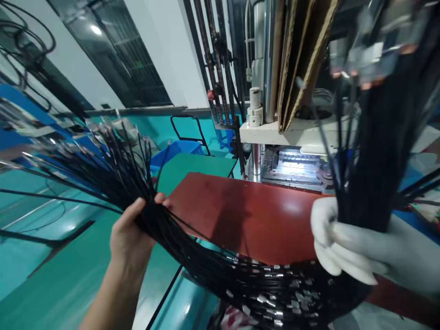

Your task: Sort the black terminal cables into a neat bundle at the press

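Note:
A thick bundle of black cables sags between my two hands. Bare-skinned, my left hand wraps round the bundle near its left end, where many thin ends with metal tips fan out. My right hand, in a white glove, grips the other end, which stands upright. Clear and copper-coloured connectors top that end and are blurred. Small silvery pieces dot the hanging middle of the bundle. The fingers behind the bundle are partly hidden on both sides.
A red-brown table top lies ahead, beside a green surface. Behind it stands a press machine with a lit metal bed and cardboard sheets leaning on it. A blue bin and a black trolley handle are farther back.

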